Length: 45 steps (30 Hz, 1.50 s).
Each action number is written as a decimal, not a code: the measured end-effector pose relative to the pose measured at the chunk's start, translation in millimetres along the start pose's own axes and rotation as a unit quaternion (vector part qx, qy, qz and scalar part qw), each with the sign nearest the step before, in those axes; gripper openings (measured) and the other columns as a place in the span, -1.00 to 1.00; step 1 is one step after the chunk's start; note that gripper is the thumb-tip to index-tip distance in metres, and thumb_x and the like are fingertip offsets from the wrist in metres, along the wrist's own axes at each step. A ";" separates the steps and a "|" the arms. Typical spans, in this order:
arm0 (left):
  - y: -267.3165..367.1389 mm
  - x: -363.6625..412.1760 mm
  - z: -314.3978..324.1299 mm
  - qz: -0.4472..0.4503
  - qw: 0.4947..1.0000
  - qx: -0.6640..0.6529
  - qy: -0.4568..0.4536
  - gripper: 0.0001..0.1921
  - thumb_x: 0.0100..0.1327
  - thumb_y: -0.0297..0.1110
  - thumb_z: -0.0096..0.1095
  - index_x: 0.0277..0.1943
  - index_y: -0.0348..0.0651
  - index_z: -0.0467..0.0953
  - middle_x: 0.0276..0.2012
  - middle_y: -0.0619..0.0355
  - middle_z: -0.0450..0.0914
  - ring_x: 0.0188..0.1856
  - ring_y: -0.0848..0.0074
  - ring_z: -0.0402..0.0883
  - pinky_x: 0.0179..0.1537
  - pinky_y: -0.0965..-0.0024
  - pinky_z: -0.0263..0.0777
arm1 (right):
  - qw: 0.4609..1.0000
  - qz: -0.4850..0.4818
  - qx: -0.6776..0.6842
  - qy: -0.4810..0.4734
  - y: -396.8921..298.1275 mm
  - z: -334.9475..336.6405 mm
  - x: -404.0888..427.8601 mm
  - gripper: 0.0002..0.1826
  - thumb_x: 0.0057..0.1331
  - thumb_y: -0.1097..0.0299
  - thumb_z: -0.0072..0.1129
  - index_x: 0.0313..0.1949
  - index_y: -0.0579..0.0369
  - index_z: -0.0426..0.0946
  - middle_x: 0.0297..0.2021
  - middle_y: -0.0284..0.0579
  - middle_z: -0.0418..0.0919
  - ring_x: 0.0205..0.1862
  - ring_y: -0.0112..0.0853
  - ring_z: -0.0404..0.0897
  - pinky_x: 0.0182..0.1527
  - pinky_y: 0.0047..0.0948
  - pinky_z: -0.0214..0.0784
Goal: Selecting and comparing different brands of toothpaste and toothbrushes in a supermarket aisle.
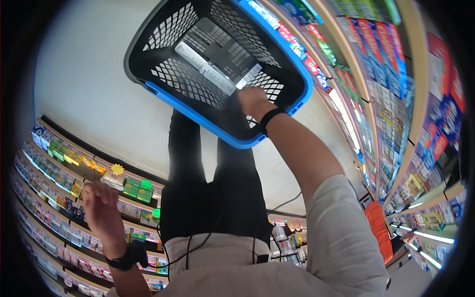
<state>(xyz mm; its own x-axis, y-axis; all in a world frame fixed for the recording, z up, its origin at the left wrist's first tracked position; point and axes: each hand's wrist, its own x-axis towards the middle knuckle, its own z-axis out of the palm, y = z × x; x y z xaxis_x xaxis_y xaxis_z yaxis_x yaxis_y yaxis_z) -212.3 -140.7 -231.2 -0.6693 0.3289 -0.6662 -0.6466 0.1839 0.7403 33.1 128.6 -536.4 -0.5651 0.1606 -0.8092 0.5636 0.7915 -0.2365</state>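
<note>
My right hand (253, 99), a black band on its wrist, reaches over the near rim of a black mesh shopping basket (220, 133) with a blue and grey rim. Its fingers are curled beside a shiny small carton (248, 77) at the basket's right end. The fingertips are hidden, so I cannot tell whether they grip it. Two slim white cartons (190, 52) (218, 78) lie end to end along the near side of the basket floor. At the left, my left hand (101, 208) is raised, empty, with loosely bent fingers; a dark strapped device sits on its wrist.
Shelves of toothpaste cartons (374, 48) rise close on the right. Stocked shelves (66, 196) with small boxes curve along the left. Pale floor (92, 74) lies around the basket. A person in an orange garment (377, 232) stands at the lower right. A thin cable (178, 256) crosses my front.
</note>
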 end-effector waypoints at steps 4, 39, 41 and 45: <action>-69.9 21.1 15.9 -0.030 0.942 0.308 -0.127 -0.82 0.42 -0.30 0.11 -0.25 -0.19 0.35 -0.45 0.15 0.43 -0.43 0.57 0.35 -0.36 0.51 0.23 | 0.992 -0.010 -0.121 -0.028 29.8 65.5 113.0 -0.77 0.14 0.33 0.32 -0.18 -0.04 0.64 -0.09 -0.19 0.63 0.05 -0.26 0.57 0.11 -0.24 0.33; 7.0 7.6 29.4 0.028 0.967 0.232 -0.097 -0.46 0.44 -0.32 0.06 0.39 -0.25 0.13 -0.09 0.15 0.46 -0.09 0.50 0.52 0.01 0.37 0.41 | 0.914 -0.002 0.390 -0.110 -10.3 -103.4 -34.6 -0.09 0.18 -0.41 0.15 0.05 0.36 0.55 -0.06 0.25 0.63 0.00 -0.06 0.64 0.05 -0.20 0.46; 27.6 1.8 35.4 0.004 0.958 0.239 -0.161 -0.45 0.43 -0.28 0.07 0.40 -0.21 0.16 0.03 0.09 0.49 0.04 0.43 0.53 0.04 0.34 0.41 | 0.855 -0.016 0.507 -0.106 -50.9 -153.4 -87.0 -0.19 0.35 -0.32 0.01 0.12 0.31 0.49 -0.08 0.05 0.63 0.00 -0.28 0.61 0.04 -0.31 0.45; 35.0 8.1 88.2 -0.111 0.937 0.119 -0.310 -0.44 0.47 -0.18 0.05 0.41 -0.21 0.15 0.19 0.06 0.43 0.19 0.41 0.45 0.17 0.32 0.35 | 0.735 -0.139 0.663 0.029 -100.9 -211.5 -173.1 -0.46 0.55 0.04 -0.12 0.25 0.25 0.37 0.06 -0.11 0.56 0.10 -0.38 0.52 0.17 -0.33 0.38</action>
<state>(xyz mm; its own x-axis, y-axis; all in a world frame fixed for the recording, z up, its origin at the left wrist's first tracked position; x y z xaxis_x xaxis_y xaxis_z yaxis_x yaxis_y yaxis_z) -208.0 -49.9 -202.8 -0.1401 0.7190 -0.6807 -0.5952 0.4883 0.6382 -53.4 145.6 -258.7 -0.7723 0.1569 -0.6156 0.4920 -0.4653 -0.7358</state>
